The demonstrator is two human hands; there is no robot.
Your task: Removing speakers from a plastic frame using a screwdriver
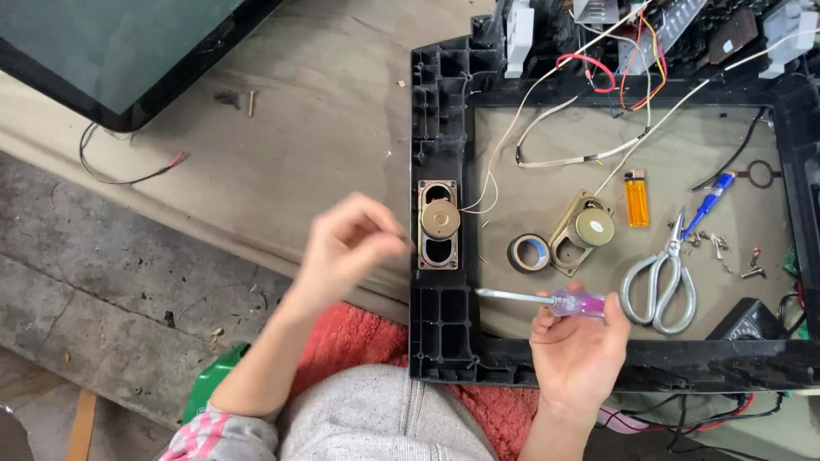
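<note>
My right hand [579, 348] holds a screwdriver with a clear purple handle [571, 302]; its metal shaft points left toward the frame's left side. My left hand [348, 246] hovers just left of the black plastic frame [439, 324], fingers pinched together near an oval speaker [439, 224] mounted in the frame's left rail. What the fingertips pinch, if anything, is too small to see. Thin white wires run from that speaker up to the circuit boards at the top.
Inside the frame lie a second loose speaker [582, 230], a tape roll [530, 253], an orange lighter [636, 198], grey-handled scissors [662, 282], a blue pen [711, 201] and several small screws [726, 252]. Circuit boards and coloured wires [632, 43] sit at the top. A dark screen panel [111, 51] lies top left.
</note>
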